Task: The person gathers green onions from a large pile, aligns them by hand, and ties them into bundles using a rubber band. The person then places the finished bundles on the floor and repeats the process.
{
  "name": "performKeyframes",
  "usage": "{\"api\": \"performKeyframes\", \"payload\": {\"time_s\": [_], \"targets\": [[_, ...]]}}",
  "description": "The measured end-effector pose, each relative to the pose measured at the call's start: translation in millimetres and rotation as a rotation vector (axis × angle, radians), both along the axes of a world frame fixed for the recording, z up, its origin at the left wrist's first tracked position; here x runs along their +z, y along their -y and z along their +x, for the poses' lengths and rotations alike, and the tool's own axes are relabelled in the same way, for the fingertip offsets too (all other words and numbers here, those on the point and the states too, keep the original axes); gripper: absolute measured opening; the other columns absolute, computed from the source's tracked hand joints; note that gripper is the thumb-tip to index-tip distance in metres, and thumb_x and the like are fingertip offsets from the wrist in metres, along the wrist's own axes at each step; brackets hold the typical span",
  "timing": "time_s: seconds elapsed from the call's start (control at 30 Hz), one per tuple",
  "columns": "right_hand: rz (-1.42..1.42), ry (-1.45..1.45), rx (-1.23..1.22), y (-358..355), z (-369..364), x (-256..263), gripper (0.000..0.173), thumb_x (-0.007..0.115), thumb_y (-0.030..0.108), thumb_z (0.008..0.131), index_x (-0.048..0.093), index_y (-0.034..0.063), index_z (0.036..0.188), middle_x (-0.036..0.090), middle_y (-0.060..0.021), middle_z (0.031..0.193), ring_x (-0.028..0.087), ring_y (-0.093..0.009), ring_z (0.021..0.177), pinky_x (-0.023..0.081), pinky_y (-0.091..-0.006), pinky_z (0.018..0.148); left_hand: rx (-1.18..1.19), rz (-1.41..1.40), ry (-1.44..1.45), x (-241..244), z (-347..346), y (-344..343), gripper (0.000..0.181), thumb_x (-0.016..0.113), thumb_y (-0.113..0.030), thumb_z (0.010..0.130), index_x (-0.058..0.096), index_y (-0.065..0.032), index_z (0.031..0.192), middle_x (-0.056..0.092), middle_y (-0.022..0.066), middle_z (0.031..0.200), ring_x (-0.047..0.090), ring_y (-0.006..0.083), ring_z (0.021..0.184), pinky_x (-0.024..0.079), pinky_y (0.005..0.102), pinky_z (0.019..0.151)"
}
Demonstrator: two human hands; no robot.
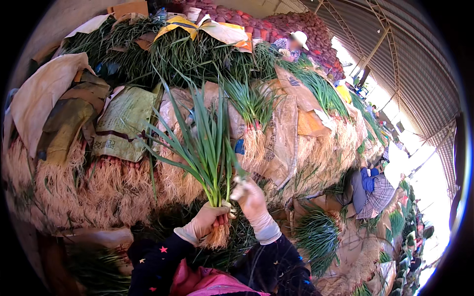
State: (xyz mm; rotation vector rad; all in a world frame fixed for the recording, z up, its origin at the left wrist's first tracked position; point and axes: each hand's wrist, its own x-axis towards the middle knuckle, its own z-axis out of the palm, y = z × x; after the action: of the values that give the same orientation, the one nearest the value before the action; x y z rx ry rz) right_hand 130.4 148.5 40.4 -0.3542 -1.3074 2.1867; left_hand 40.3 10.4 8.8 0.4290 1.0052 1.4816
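My left hand (208, 219), in a pale glove, grips a bunch of green onions (211, 174) low down, near the reddish bulbs. The leaves fan upward, and the pale roots (216, 236) hang below the fist. Just right of the bunch is my right hand (250, 198), also gloved, its fingers pinched on a blurred green leaf (239, 166). Beyond the hands, a smaller bunch of green onions (253, 114) lies on a brown woven sack (281, 137), roots towards me.
A long heap of onions shows its roots (118, 188) towards me, partly covered by a green printed sack (126, 122). More onions (318, 236) lie at the lower right. One person (374, 188) crouches at the right; another (290, 48) is behind the heap. Stacked red net bags (296, 27) stand farther back.
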Motion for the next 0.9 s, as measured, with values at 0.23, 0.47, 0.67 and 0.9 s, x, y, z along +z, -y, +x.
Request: {"api": "performKeyframes", "payload": {"time_s": [0.23,0.47,0.67,0.9], "targets": [[0.794,0.199,-0.436,-13,26,56,0.015,0.038,0.012,0.089,0.052,0.0045,0.089,0.055,-0.0038,0.067,0.041,-0.006,0.049,0.038,-0.0230,0.049,0.057,0.055,-0.191,55,-13,23,0.013,0.052,-0.011,0.087,0.059,0.0001,0.087,0.062,0.0074,0.072,0.053,0.0086,0.050,0.038,0.0180,0.042],[1.473,1.324,0.720,-99,73,37,0.044,0.049,0.047,0.085,0.063,0.0122,0.108,0.064,-0.0111,0.103,0.062,-0.028,0.090,0.048,-0.0381,0.079,0.184,0.077,-0.231,68,-56,25,0.009,0.054,-0.012,0.086,0.056,-0.0027,0.088,0.056,0.0037,0.060,0.046,0.0056,0.042,0.033,0.0163,0.036],[1.395,0.583,-0.285,-120,-62,77,0.038,0.054,0.035,0.088,0.061,0.0053,0.111,0.064,-0.0141,0.105,0.060,-0.023,0.101,0.046,-0.0319,0.087,0.273,0.113,0.169,2,-51,-20,0.026,0.053,-0.016,0.086,0.058,-0.0003,0.066,0.053,0.0062,0.051,0.045,0.0118,0.040,0.037,0.0218,0.038],[1.229,1.182,-0.236,-140,-71,71,0.043,0.061,0.047,0.077,0.064,0.0112,0.100,0.065,-0.0136,0.093,0.062,-0.030,0.086,0.047,-0.0385,0.079,0.260,0.091,0.346,12,-55,-8,0.023,0.056,-0.019,0.085,0.060,0.0025,0.081,0.059,0.0080,0.062,0.057,0.0178,0.051,0.049,0.0285,0.053]]}}
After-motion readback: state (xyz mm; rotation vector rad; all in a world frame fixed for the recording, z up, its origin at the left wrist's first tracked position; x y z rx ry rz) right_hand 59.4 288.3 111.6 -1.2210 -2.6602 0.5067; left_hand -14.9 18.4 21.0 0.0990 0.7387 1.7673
